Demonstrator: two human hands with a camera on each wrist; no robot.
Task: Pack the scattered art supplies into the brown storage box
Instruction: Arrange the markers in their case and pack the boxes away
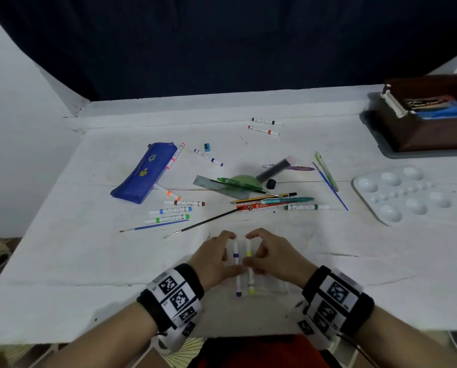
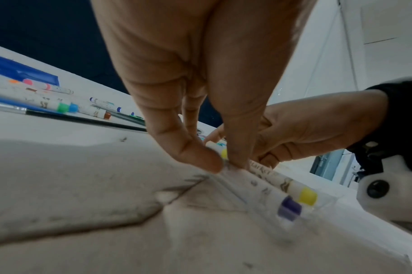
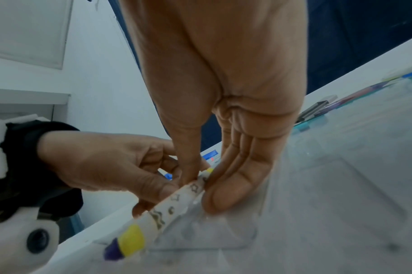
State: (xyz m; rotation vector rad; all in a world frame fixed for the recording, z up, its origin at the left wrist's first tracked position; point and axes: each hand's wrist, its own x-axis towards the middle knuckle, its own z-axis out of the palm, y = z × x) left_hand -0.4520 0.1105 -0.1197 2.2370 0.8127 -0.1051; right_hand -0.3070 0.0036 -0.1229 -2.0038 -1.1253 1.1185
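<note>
Two white markers lie side by side near the table's front edge, a purple-capped marker [image 1: 236, 264] [image 2: 289, 207] and a yellow-capped marker [image 1: 249, 261] [image 3: 132, 237]. They rest on a clear plastic tray [image 1: 272, 288] [image 3: 317, 185]. My left hand [image 1: 228, 252] [image 2: 223, 163] pinches the purple marker between index fingertip and thumb. My right hand [image 1: 254, 249] [image 3: 200, 187] pinches the yellow one, thumb on one side and fingers on the other. The brown storage box [image 1: 418, 134] stands open at the far right with a blue pack inside.
Scattered ahead are a blue pencil case [image 1: 145, 172], several markers [image 1: 168, 211], paintbrushes [image 1: 203, 221], a green ruler pile [image 1: 235, 184], pencils and pens [image 1: 275, 201]. A white paint palette [image 1: 400, 195] lies right. A grey tray [image 1: 408, 155] sits under the box.
</note>
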